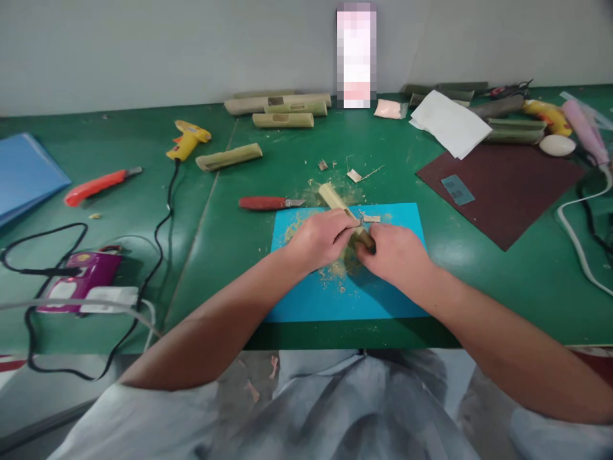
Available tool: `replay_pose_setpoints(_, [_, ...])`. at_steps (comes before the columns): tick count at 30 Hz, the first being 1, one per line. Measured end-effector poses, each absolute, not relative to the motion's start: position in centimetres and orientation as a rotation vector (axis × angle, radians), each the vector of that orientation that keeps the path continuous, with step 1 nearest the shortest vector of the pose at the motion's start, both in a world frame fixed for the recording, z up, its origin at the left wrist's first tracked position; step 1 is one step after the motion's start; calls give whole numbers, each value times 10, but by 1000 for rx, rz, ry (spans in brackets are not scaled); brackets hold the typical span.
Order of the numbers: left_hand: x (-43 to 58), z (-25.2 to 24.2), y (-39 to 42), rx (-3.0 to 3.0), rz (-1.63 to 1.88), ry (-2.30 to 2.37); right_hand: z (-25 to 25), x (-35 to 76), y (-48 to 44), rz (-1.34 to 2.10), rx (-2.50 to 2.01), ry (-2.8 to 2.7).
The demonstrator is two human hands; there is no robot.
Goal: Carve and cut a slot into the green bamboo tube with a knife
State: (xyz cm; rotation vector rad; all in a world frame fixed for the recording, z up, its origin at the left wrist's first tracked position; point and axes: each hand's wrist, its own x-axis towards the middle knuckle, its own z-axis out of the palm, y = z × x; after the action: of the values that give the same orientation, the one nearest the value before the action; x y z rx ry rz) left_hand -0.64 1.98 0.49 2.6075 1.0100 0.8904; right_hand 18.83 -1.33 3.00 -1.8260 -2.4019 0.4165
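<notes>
A pale bamboo tube [334,198] with a cut opening lies slantwise over the blue sheet [306,303]. My right hand [397,250] is closed around its nearer end. At the opening, the fingers and thumb of my left hand [320,237] are pinched together against the tube; whether a small piece is between them is hidden. Just beyond the fingers is a small pale chip [371,219]. Fine bamboo dust and shavings [339,275] are scattered under and around the tube. A red-handled knife [265,203] rests left of the tube's far end.
Further bamboo tubes [282,120] lie at the back. On the left are a yellow glue gun [188,140], an orange cutter [98,186] and a purple power strip [83,278] with cords. White paper [447,124] overlaps a dark brown sheet [507,191] on the right.
</notes>
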Motion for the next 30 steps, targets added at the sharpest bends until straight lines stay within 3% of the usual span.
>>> replay_pose_setpoints(30, [-2, 1, 16, 2594, 898, 1023, 31, 190, -10, 462, -1845, -2388])
